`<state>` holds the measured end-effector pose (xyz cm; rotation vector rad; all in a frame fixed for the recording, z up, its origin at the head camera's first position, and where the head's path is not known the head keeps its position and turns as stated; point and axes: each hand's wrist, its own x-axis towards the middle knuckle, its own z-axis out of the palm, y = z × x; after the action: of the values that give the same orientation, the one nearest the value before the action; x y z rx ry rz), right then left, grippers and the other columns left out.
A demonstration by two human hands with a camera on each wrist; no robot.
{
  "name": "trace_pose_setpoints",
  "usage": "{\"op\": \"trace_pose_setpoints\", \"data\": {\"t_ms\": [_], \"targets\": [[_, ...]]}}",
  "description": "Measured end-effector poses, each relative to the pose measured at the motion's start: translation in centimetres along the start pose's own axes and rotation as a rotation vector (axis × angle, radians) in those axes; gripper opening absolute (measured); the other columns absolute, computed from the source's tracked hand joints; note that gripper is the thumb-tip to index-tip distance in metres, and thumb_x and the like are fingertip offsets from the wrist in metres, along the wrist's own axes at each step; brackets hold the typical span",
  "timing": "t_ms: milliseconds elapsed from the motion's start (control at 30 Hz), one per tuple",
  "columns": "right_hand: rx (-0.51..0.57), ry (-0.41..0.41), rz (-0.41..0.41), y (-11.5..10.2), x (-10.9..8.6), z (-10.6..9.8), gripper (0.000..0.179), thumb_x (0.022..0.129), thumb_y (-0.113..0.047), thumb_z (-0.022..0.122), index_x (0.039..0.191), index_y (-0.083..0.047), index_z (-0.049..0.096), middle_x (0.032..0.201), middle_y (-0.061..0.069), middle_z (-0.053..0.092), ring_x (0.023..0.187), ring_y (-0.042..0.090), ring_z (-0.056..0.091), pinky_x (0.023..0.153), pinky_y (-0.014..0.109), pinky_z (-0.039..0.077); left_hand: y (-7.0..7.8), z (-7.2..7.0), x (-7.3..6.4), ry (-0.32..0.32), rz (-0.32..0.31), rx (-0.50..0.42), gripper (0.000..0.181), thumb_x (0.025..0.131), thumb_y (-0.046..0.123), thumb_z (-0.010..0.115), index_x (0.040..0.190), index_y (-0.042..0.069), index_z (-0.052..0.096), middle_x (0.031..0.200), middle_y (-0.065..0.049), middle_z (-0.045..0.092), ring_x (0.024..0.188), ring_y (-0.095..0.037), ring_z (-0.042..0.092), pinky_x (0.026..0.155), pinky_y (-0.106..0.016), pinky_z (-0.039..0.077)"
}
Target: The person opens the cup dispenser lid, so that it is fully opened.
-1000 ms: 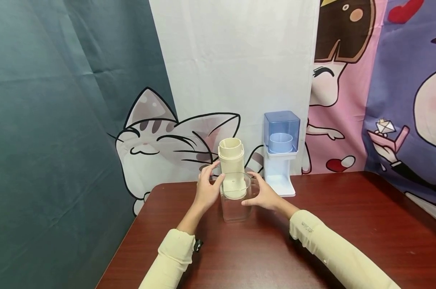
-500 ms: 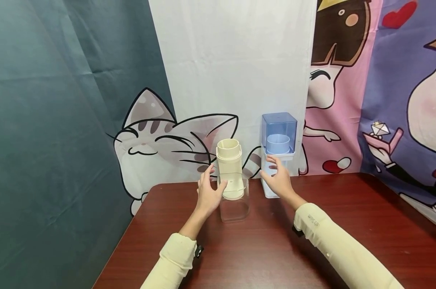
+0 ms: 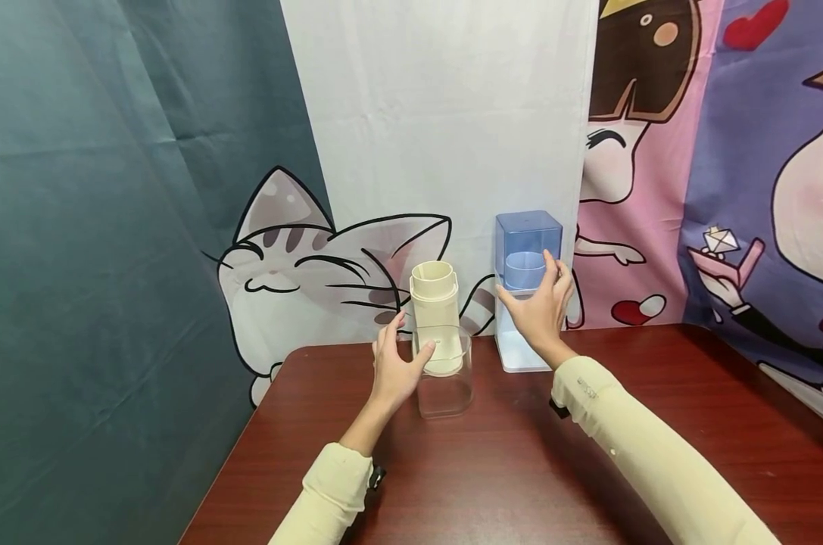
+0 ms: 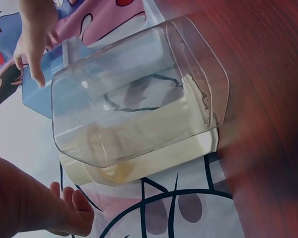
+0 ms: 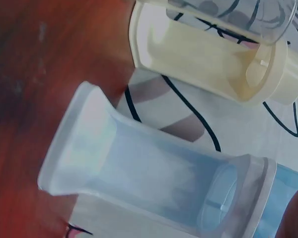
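My left hand (image 3: pixel 395 371), fingers spread, is beside a clear plastic container (image 3: pixel 445 401) standing upright on the table; the left wrist view shows a gap between them. Directly behind the container rises a cream-coloured stand (image 3: pixel 434 312) with a round collar on top, its lower part seen through the clear wall. My right hand (image 3: pixel 543 310) is up at a white stand (image 3: pixel 518 354) with a see-through blue cover (image 3: pixel 528 227) over a round collar. Thumb and fingers are parted across the cover's lower part. At the right wrist view's edge, a fingertip (image 5: pixel 294 218) overlaps the blue cover.
A dark red wooden table (image 3: pixel 479 477) carries both stands near its back edge. Behind it hangs a printed cloth backdrop (image 3: pixel 445 113) with a cartoon cat and figures. A plain dark teal cloth (image 3: pixel 111 303) hangs at the left.
My right hand has left the clear container's right side and moved right and up to the blue cover. My left hand has stayed near the container, its fingers a little wider apart.
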<state>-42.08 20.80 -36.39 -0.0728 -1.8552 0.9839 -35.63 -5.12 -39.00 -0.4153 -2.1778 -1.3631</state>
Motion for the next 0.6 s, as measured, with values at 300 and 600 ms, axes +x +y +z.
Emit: {"op": "trace_pose_setpoints", "data": {"t_ms": [300, 600], "targets": [[-0.063, -0.029, 0.089, -0.6, 2.2, 0.3, 0.119, 0.066, -0.047, 0.089, 0.159, -0.029, 0.016, 0.16, 0.022, 0.009, 0.139, 0.046, 0.022, 0.109, 0.061, 0.023, 0.0, -0.1, -0.1, 0.008, 0.027, -0.012, 0.073, 0.083, 0.038, 0.074, 0.147, 0.017, 0.046, 0.138, -0.007, 0.05, 0.117, -0.029, 0.043, 0.098, -0.049, 0.037], [-0.08, -0.09, 0.197, -1.5, 4.0, 0.9, 0.123, 0.069, -0.046, 0.088, 0.158, -0.04, 0.003, 0.161, 0.022, 0.002, 0.145, 0.043, 0.011, 0.111, 0.064, 0.019, 0.0, -0.2, -0.3, -0.021, 0.011, -0.02, 0.072, 0.085, 0.039, 0.074, 0.147, 0.016, 0.046, 0.145, -0.01, 0.047, 0.118, -0.034, 0.043, 0.1, -0.054, 0.037]]}}
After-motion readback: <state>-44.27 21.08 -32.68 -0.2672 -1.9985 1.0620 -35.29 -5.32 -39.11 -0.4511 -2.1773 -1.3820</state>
